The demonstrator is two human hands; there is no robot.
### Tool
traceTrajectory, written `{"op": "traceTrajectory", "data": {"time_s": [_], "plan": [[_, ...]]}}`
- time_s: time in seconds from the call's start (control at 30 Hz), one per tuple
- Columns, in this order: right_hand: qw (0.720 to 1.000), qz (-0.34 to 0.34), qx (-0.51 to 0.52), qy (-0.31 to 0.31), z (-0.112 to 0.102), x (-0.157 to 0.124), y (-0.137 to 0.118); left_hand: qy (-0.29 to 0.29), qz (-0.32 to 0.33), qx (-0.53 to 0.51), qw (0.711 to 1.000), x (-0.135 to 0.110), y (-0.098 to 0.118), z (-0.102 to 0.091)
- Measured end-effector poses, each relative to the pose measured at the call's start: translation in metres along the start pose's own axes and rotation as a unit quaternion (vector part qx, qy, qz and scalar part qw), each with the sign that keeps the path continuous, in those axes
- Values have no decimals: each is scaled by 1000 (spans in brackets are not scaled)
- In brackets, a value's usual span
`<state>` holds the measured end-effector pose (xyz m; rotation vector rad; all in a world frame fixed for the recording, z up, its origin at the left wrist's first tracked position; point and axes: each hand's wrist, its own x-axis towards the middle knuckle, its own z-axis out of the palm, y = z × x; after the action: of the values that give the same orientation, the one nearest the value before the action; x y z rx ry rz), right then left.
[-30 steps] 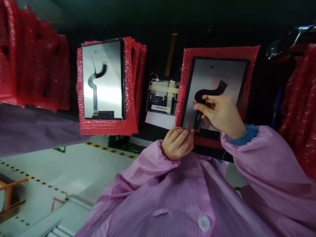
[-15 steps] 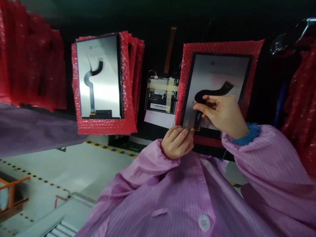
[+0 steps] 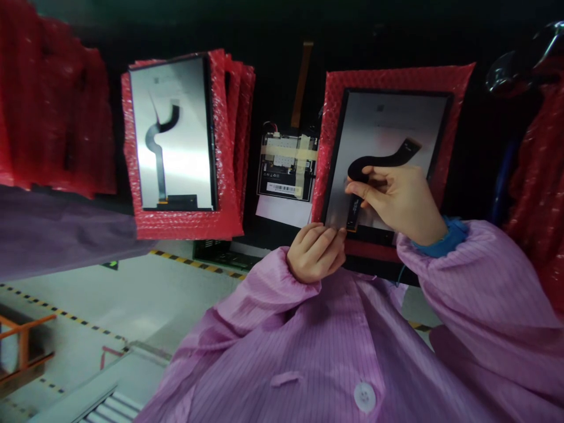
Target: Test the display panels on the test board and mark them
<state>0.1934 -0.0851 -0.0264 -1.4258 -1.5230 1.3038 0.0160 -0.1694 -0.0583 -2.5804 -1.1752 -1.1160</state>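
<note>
A display panel (image 3: 392, 126) with a silvery back and black frame lies on a red bubble-wrap bag (image 3: 460, 88). Its black flex cable (image 3: 388, 160) curves up from the lower edge and bends to the right. My right hand (image 3: 399, 200), wearing a blue wristband, pinches this cable at its bend between thumb and fingers. At the panel's lower left corner, my left hand (image 3: 317, 252) has its fingers curled over the edge, close to the cable's foot; its thumb is hidden.
Left of me, a second display panel (image 3: 176, 141) lies on stacked red bubble-wrap bags (image 3: 189, 226). Between the panels sits a circuit board assembly (image 3: 286, 164) with tape and an orange ribbon cable (image 3: 302, 85). More red bags (image 3: 57, 106) pile at far left, others (image 3: 540, 194) at right.
The view has shifted very slightly, so the panels on the table appear a little higher. Both hands keep the same grip and place, and the flex cable stays bent the same way.
</note>
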Motion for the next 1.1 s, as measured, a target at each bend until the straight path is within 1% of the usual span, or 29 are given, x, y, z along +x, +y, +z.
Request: {"op": "traceTrajectory", "data": {"time_s": [0.23,0.37,0.57,0.73,0.87,0.97,1.1], "plan": [[999,-23,-41,1,-1,0,2,-4,0,-12,1000,-2,0,0],[999,-21,-41,-1,-1,-1,1,-5,2,-15,1000,-2,0,0],[1000,-4,-27,-14,-2,-2,0,1,0,-10,1000,-2,0,1],[999,26,36,-31,-2,-1,-5,-20,-22,4,1000,-2,1,1],[997,48,46,-44,-4,0,-9,-18,-14,0,1000,-1,1,1],[997,36,42,-55,-7,-3,-9,-20,-11,3,1000,0,1,0],[996,12,21,-91,-11,-8,-10,-16,-10,8,1000,-1,1,0]]}}
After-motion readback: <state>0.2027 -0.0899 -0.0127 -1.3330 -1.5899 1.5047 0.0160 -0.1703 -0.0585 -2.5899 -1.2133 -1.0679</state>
